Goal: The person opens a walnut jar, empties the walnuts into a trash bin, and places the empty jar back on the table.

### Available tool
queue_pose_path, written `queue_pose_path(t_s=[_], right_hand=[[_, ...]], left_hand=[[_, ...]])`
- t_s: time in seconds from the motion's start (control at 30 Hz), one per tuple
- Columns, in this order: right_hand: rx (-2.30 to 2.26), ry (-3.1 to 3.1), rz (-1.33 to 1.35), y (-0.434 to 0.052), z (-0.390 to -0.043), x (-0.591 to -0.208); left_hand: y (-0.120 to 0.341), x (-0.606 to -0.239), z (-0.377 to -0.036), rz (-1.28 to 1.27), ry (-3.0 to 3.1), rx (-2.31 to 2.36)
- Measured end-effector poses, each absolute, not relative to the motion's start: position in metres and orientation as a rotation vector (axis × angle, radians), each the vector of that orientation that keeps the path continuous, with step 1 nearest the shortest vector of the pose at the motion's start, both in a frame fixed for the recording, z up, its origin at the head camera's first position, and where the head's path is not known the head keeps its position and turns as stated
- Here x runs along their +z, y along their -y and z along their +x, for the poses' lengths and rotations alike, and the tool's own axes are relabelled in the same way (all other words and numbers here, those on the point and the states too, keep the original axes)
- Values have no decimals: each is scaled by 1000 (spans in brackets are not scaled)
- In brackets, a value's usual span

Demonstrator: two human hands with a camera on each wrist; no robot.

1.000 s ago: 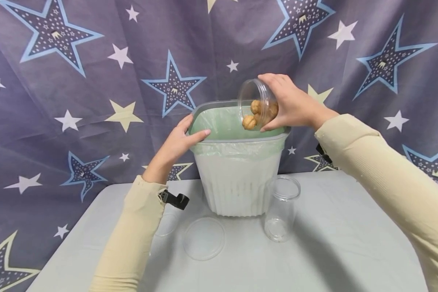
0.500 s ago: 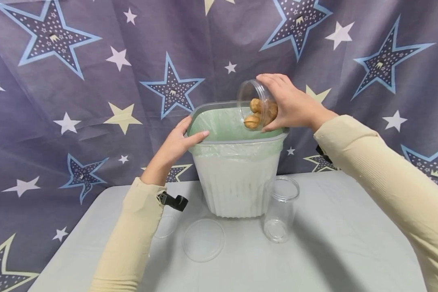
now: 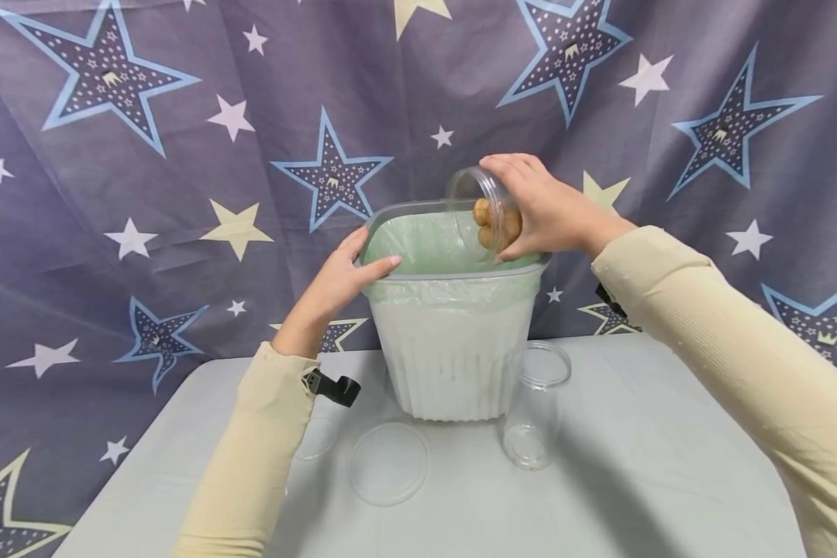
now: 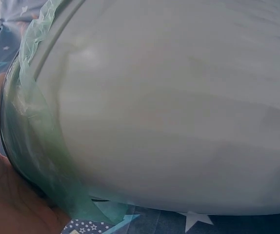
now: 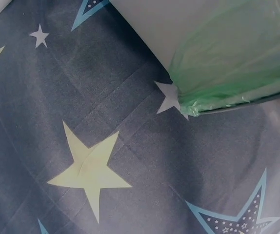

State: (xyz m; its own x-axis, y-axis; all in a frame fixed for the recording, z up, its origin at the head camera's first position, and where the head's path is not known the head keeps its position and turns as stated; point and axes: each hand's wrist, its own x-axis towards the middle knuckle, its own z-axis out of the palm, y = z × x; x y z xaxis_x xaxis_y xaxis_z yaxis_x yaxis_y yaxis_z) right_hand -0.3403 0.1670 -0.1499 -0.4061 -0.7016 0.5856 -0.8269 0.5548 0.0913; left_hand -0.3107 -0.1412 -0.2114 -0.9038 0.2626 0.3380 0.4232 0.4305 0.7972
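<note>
In the head view my right hand (image 3: pixel 551 205) grips a clear plastic jar (image 3: pixel 469 186), tipped on its side above the right part of a trash bin (image 3: pixel 453 349). Several walnuts (image 3: pixel 489 235) sit inside the jar, whose mouth points left and down over the opening. My left hand (image 3: pixel 335 275) holds the bin's grey rim at the left corner, thumb over the front edge. A green bag (image 3: pixel 418 240) lines the white bin and folds over its rim. The left wrist view shows the bin's side (image 4: pixel 169 97) filling most of the picture.
A second clear jar (image 3: pixel 533 411) stands upright at the bin's right front. Two clear round lids (image 3: pixel 388 465) lie on the grey table (image 3: pixel 474 511), one partly behind the left wrist. A star-patterned curtain (image 3: pixel 418 93) hangs close behind the bin.
The right hand and its jar have come slightly down and left over the bin. The walnuts have shifted inside the jar, away from its mouth. My left hand keeps its place on the rim.
</note>
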Motion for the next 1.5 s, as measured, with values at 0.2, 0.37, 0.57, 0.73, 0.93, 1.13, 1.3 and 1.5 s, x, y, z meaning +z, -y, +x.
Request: queue_pose_path(t_s=[0.2, 0.37, 0.57, 0.73, 0.93, 1.13, 1.3, 1.5], right_hand=[[285, 2227, 1228, -170, -339, -148], [273, 2259, 1164, -172, -338, -147], [291, 2253, 1224, -173, -339, -149], [305, 2292, 1175, -173, -337, -148], [318, 2259, 1221, -170, -339, -148], [333, 2238, 1223, -169, -340, -149], [335, 2262, 1191, -170, -339, -149], [324, 2275, 1190, -173, -340, -148]], left_hand=[[141, -212, -311, -610, 2513, -1484], [142, -212, -311, -598, 2526, -1490], [142, -213, -311, -580, 2535, -1480], [142, -213, -312, -588, 2527, -1475], [144, -214, -311, -570, 2524, -1470], [143, -213, -312, -569, 2527, -1472], [140, -209, -310, -634, 2489, -1497], [140, -207, -309, -657, 2476, -1501]])
